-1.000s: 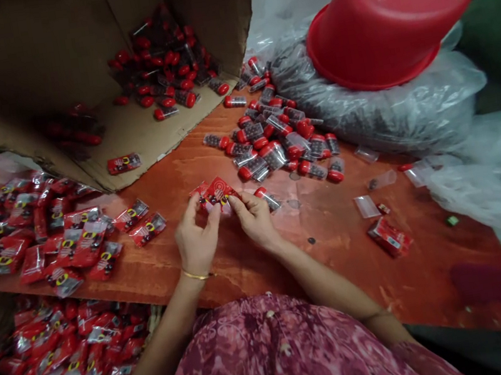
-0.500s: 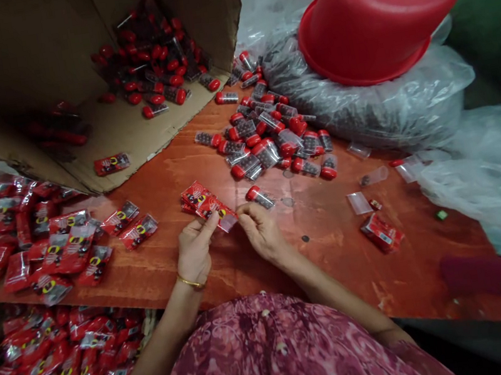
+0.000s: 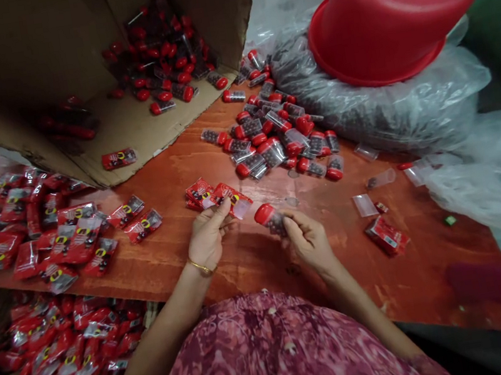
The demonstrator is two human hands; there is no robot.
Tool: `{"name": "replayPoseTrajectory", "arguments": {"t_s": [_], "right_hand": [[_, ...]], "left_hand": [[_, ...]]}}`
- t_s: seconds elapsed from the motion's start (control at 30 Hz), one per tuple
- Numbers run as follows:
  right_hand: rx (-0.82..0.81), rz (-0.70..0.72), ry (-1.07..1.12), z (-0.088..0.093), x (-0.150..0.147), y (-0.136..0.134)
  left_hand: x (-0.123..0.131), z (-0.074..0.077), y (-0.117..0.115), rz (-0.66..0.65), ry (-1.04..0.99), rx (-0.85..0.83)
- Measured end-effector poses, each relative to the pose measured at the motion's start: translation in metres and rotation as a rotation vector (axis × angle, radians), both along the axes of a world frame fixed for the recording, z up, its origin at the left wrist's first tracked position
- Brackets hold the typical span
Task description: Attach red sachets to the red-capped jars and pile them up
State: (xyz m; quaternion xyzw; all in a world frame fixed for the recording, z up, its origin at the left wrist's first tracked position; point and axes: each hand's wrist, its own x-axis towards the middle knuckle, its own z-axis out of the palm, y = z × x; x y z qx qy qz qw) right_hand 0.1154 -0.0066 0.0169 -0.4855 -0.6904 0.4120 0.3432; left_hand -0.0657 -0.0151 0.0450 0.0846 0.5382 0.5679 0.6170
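Observation:
My left hand [image 3: 208, 235] is closed on a red printed plastic packet [image 3: 233, 199], pinched between thumb and fingers. More red packets [image 3: 197, 191] lie on the table just behind it. In my right hand [image 3: 309, 238] is a small clear bottle [image 3: 271, 219] with a red cap and dark pellets inside, its cap pointing left toward the packet. Bottle and packet are apart. Beyond my hands lies a loose heap of similar red-capped bottles [image 3: 273, 152].
A cardboard box [image 3: 200, 110] on its side holds more bottles. Red packets are heaped on the left [image 3: 56, 237] and below the table edge [image 3: 80, 347]. A red tub [image 3: 393, 6] stands upside down on a full plastic bag [image 3: 390, 108]. Flat packets [image 3: 385, 236] lie right.
My right hand has left the packet, moved right and picked up the bottle that lay nearest. My left hand keeps its packet. The whole view has shifted slightly.

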Motion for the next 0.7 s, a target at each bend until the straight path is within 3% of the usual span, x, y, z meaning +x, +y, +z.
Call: {"name": "replayPoseTrajectory", "arguments": {"t_s": [0.17, 0.43, 0.53, 0.7], "right_hand": [[-0.001, 0.077, 0.041, 0.023, -0.01, -0.007], [-0.279, 0.069, 0.186, 0.023, -0.012, -0.006], [-0.258, 0.093, 0.15, 0.025, -0.011, -0.009], [-0.075, 0.129, 0.068, 0.028, -0.013, -0.007]], "left_hand": [[0.003, 0.002, -0.004, -0.041, 0.065, 0.024], [0.0, -0.004, -0.006, 0.018, 0.2, 0.114], [0.0, -0.005, -0.005, 0.007, 0.161, 0.101], [0.0, -0.006, -0.006, -0.04, 0.137, 0.099]]}}
